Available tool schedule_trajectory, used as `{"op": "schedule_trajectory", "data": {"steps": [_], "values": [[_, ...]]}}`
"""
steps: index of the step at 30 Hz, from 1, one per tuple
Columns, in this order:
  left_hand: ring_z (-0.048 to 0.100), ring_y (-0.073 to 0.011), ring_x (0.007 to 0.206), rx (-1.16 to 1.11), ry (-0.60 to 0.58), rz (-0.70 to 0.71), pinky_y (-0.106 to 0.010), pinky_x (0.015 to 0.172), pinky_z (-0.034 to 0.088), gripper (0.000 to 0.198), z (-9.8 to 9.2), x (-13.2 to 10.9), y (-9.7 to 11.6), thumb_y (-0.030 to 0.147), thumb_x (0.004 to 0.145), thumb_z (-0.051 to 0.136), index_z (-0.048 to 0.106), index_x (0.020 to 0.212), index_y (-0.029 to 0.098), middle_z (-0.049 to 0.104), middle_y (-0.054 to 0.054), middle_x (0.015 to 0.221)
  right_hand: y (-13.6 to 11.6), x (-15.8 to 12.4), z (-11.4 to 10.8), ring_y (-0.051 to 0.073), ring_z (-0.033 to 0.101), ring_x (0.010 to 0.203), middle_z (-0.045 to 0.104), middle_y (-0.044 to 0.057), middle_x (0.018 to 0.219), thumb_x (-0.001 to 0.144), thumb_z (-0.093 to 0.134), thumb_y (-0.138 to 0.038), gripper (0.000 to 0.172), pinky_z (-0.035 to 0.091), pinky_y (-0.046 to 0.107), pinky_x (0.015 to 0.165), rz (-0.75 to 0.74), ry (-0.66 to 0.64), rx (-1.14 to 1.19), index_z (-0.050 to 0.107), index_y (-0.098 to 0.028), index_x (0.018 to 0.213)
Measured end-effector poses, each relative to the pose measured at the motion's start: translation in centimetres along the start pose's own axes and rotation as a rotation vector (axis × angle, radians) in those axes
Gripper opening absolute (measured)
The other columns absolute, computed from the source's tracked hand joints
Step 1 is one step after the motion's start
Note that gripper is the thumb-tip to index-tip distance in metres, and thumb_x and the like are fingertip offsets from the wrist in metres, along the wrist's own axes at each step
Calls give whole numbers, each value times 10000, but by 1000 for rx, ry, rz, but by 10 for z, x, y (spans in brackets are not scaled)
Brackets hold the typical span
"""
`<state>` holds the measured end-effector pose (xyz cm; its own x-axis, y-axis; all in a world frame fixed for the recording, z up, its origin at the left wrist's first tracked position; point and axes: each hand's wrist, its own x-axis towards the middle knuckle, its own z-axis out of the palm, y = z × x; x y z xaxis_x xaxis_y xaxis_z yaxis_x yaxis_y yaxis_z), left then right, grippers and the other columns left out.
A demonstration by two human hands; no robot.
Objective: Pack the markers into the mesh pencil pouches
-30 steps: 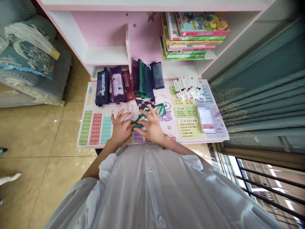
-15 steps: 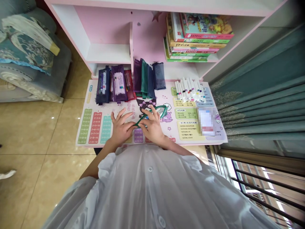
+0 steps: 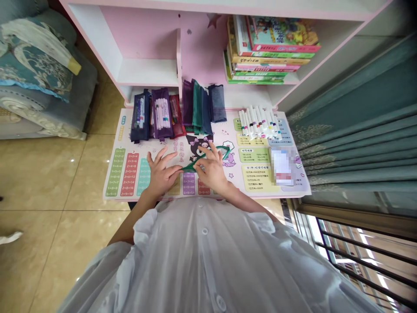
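A green mesh pouch [image 3: 190, 168] lies slantwise over the printed desk mat, its far right end looped open. My left hand [image 3: 163, 171] pinches its left end between thumb and forefinger, the other fingers spread. Midway along the pouch's edge, my right hand [image 3: 212, 169] grips it between thumb and finger. Whether anything is inside the pouch is hard to see. Beyond my hands lie a dark blue pouch [image 3: 140, 116], a purple pouch [image 3: 162, 114] and a red pouch [image 3: 177, 115] holding pens. White markers [image 3: 259, 123] are piled at the right.
More mesh pouches [image 3: 197, 106] lean at the shelf's base. A stack of books [image 3: 270, 52] fills the right shelf compartment. A phone [image 3: 282, 166] with a blurred screen lies on the mat's right side. A teal curtain [image 3: 358, 126] hangs at the right.
My right hand has moved slightly away from my left along the pouch's edge. The left end of the pouch looks flatter, and my left hand has shifted a little left.
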<state>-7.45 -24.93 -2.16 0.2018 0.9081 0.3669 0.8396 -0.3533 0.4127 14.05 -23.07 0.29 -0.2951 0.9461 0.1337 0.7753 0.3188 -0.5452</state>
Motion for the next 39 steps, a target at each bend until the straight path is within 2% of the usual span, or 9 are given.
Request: {"op": "schedule_trajectory", "data": {"steps": [8, 15, 20, 26, 34, 39], "values": [[475, -330, 1399, -9, 104, 112, -648, 1223, 68, 240, 7, -2, -7, 451, 905, 655, 765, 759, 297, 705, -42, 1245, 2, 1, -1, 426, 232, 1524, 544, 87, 1488, 877, 578, -227, 211, 230, 764, 1143, 2, 6, 8, 697, -199, 705], [490, -333, 1392, 12, 111, 99, -627, 1234, 90, 252, 7, -2, -8, 462, 910, 647, 767, 752, 306, 712, -46, 1245, 5, 1, -6, 425, 248, 1519, 555, 89, 1479, 861, 600, -214, 187, 246, 746, 1136, 24, 15, -21, 705, -202, 706], [507, -331, 1378, 26, 154, 151, -624, 1234, 111, 234, 8, -1, -7, 449, 905, 663, 766, 749, 308, 716, -42, 1238, 6, 2, -7, 433, 250, 1517, 557, 93, 1481, 856, 618, -216, 174, 247, 751, 1129, 35, 8, -30, 710, -199, 709], [492, -329, 1392, 26, 126, 117, -617, 1238, 94, 254, 7, -1, -5, 452, 909, 653, 767, 738, 302, 710, -45, 1246, 10, 3, -9, 424, 235, 1524, 548, 90, 1491, 848, 606, -215, 181, 213, 764, 1135, 42, 1, -21, 706, -202, 698], [498, -334, 1382, 12, 152, 129, -617, 1228, 112, 255, 7, 0, -4, 440, 907, 656, 759, 729, 291, 712, -52, 1240, 13, 3, -12, 428, 219, 1529, 533, 90, 1505, 851, 604, -225, 179, 215, 784, 1116, 65, -20, -25, 708, -204, 706], [490, -338, 1385, 14, 130, 100, -616, 1226, 99, 266, 7, 0, -6, 455, 908, 646, 764, 731, 295, 711, -55, 1242, 16, 3, -12, 421, 225, 1527, 540, 93, 1494, 853, 587, -225, 195, 220, 787, 1110, 56, 3, -34, 706, -209, 700]]}}
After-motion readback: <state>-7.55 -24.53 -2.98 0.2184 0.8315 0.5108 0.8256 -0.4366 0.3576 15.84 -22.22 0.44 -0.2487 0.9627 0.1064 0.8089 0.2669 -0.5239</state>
